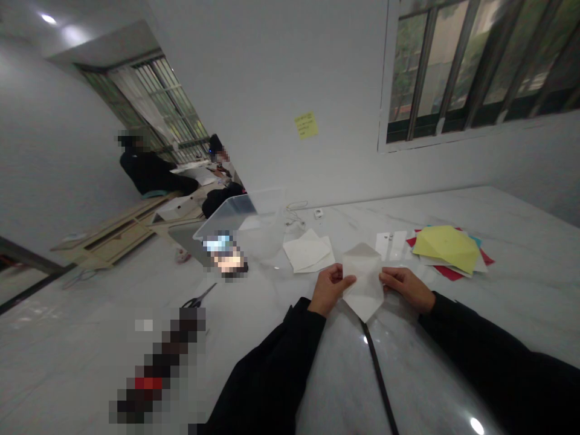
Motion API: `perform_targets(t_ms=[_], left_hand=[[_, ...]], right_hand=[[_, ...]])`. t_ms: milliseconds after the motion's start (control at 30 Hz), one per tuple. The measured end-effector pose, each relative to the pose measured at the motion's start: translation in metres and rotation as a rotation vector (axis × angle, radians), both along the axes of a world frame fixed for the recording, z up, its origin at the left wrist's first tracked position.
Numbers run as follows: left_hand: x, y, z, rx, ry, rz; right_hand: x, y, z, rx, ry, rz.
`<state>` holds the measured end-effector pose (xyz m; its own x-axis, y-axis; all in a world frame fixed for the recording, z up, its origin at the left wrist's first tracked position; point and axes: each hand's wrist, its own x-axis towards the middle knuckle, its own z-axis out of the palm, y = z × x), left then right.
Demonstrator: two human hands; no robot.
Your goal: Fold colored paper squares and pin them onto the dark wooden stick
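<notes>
A white paper envelope [362,281] with pointed flaps at top and bottom is held up between my two hands, above the table. My left hand [330,290] pinches its left edge, thumb lying on the near face. On the opposite edge, my right hand [406,286] grips the paper between thumb and fingers. Just beyond my left hand lie several white paper pieces [310,252], overlapping. To the right rests a fanned stack of coloured envelopes [446,248], a yellow one on top with red, blue and white edges showing. A thin dark strip [379,377] runs below the envelope.
A clear plastic bin [226,214] stands at the back left, with a pixelated phone-like object [226,257] before it. Scissors [197,299] lie on the left beside a pixelated dark item. A white cable [295,214] is near the wall. Other people [147,166] sit further off.
</notes>
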<state>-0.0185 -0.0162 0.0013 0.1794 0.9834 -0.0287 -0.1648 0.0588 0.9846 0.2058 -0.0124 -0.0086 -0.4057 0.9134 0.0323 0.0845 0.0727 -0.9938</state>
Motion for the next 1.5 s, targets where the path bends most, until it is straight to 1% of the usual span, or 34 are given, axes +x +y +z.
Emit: perform_targets(t_ms=[100, 267, 467, 600, 733, 900, 1000, 1100, 1200, 1333, 1500], left_hand=[[0.0026, -0.0026, 0.0001, 0.005, 0.027, -0.036], [0.0047, -0.0062, 0.0022, -0.004, 0.031, -0.091], [0.0062, -0.0082, 0.0069, -0.006, 0.034, -0.122], [0.0057, -0.0071, 0.0091, -0.014, 0.048, -0.103], [0.0036, -0.0048, 0.0075, -0.003, 0.096, -0.073], [0.0019, -0.0028, 0.0055, 0.024, 0.144, -0.076], [0.0017, -0.0016, 0.0064, 0.028, 0.160, -0.051], [0.0018, -0.0011, 0.0080, 0.019, 0.156, -0.031], [0.0024, -0.0013, 0.0086, 0.000, 0.133, -0.060], [0.0033, -0.0010, 0.0058, -0.028, 0.125, -0.057], [0.0038, 0.0000, 0.0032, -0.059, 0.089, -0.046]], right_hand=[[-0.0025, -0.0025, 0.0023, -0.006, -0.022, -0.002], [-0.0079, -0.0060, 0.0030, -0.010, 0.001, -0.013], [-0.0085, -0.0062, 0.0022, -0.036, 0.042, -0.013], [-0.0080, -0.0051, 0.0011, -0.035, 0.047, -0.034], [-0.0086, -0.0042, 0.0014, -0.042, 0.043, -0.054], [-0.0086, -0.0030, 0.0027, -0.027, 0.049, -0.038], [-0.0083, -0.0026, 0.0029, -0.022, 0.030, -0.024], [-0.0085, -0.0025, 0.0019, -0.012, -0.008, -0.012], [-0.0087, -0.0021, -0.0002, -0.020, 0.001, -0.003], [-0.0082, -0.0010, -0.0026, -0.020, 0.054, -0.006], [-0.0090, -0.0019, -0.0012, -0.028, 0.051, -0.030]])
